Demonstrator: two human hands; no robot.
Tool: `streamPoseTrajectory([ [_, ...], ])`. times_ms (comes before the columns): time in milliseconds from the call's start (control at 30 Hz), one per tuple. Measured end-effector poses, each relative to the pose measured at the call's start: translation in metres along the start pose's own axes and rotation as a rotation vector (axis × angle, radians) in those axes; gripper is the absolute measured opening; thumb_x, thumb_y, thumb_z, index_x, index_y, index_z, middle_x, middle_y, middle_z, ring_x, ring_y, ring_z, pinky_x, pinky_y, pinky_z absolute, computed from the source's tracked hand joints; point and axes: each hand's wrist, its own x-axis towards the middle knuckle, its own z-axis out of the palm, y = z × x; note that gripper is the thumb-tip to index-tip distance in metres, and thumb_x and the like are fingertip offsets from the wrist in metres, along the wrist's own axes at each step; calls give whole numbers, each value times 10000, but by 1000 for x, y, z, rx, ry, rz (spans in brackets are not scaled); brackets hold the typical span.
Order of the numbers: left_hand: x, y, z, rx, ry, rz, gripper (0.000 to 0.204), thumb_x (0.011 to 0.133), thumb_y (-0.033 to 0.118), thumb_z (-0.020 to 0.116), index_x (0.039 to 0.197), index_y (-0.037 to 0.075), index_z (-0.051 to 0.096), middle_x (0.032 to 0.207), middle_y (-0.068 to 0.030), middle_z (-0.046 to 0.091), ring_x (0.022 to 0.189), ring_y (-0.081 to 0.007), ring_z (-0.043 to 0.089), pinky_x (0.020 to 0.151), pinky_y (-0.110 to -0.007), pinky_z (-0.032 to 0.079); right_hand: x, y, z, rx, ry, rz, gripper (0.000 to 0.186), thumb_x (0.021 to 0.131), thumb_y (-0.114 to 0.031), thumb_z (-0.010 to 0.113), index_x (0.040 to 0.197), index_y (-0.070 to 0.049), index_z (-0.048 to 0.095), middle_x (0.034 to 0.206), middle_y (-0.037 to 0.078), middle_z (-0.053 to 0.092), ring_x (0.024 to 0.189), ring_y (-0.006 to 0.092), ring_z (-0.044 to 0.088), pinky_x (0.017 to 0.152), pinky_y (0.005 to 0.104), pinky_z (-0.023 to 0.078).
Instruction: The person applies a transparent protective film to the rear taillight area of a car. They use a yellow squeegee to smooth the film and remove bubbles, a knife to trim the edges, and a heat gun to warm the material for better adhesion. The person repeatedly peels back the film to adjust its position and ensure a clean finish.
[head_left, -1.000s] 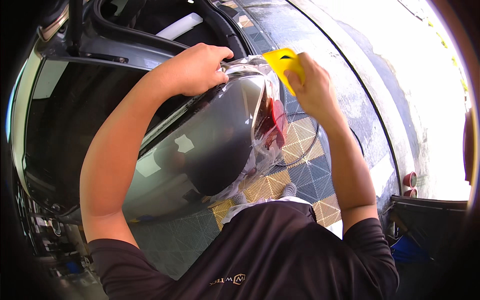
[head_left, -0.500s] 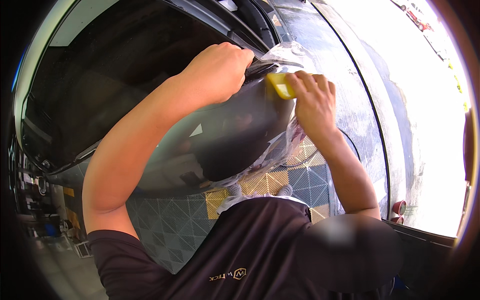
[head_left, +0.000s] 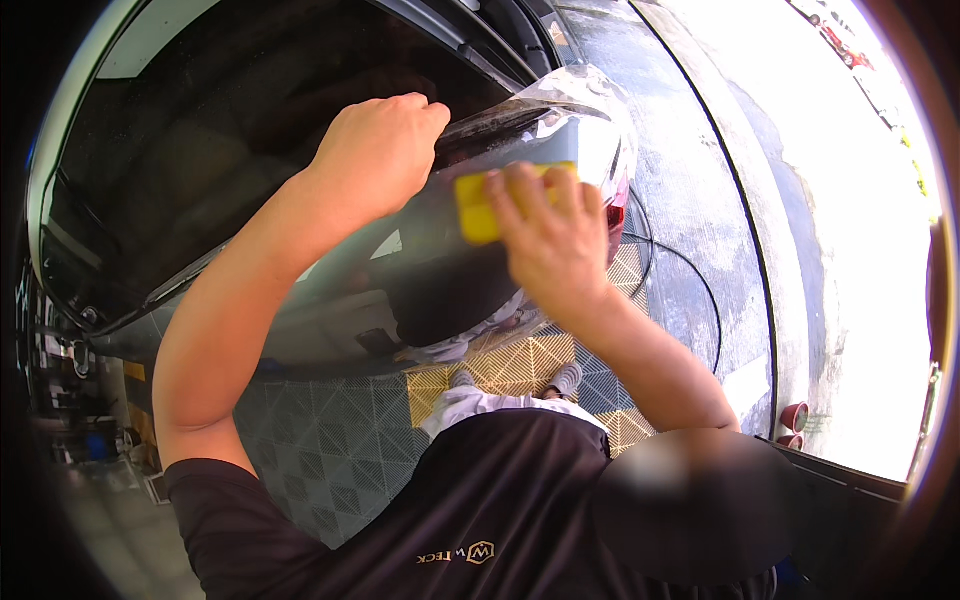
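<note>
A dark grey car rear corner panel [head_left: 380, 300] lies beneath my hands, with clear crumpled film [head_left: 590, 100] wrapped loosely over its right end and lower edge. A red tail light [head_left: 614, 222] shows through the film. My left hand [head_left: 378, 150] has curled fingers at the panel's upper edge beside the dark rear window [head_left: 230, 110]; what they grip, if anything, is hidden. My right hand [head_left: 550, 235], somewhat blurred, grips a yellow squeegee [head_left: 475, 210] against or just over the panel's middle, right of and below my left hand.
Patterned floor tiles [head_left: 500, 355] surround my feet [head_left: 562, 380]. To the right are a black hose [head_left: 715, 330] on concrete [head_left: 680, 150], red round objects [head_left: 795, 418] and a dark ledge [head_left: 850, 470]. Distant vehicles [head_left: 840, 45] show at the upper right.
My right hand with the squeegee has moved left from the panel's end toward its middle, down since half a second ago. My left hand has shifted left and its fingers have curled.
</note>
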Motion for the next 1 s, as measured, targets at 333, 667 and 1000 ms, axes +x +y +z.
streamPoseTrajectory([
  [333, 28, -26, -11, -820, -235, -49, 87, 918, 81, 559, 895, 3, 587, 773, -56, 650, 641, -131, 631, 590, -289, 516, -1, -109, 4, 83, 68, -103, 397, 796, -214, 600, 1166, -73, 637, 1177, 94, 595, 1080, 277, 555, 940, 452, 423],
  [667, 1, -42, -7, -603, -3, 47, 220, 908, 85, 621, 1070, -58, 659, 806, -146, 696, 702, -224, 652, 697, -340, 522, 15, -17, -2, -91, 76, 107, 387, 780, -139, 624, 1165, -111, 658, 1181, 36, 629, 1095, 274, 572, 936, 460, 406],
  [1000, -25, -40, -15, -597, -27, -56, 234, 913, 77, 623, 1104, -55, 655, 887, -170, 710, 747, -238, 665, 726, -344, 528, 7, 57, 15, 9, 104, 145, 381, 814, -64, 609, 1172, -169, 686, 1199, 26, 661, 1121, 266, 578, 987, 439, 403],
])
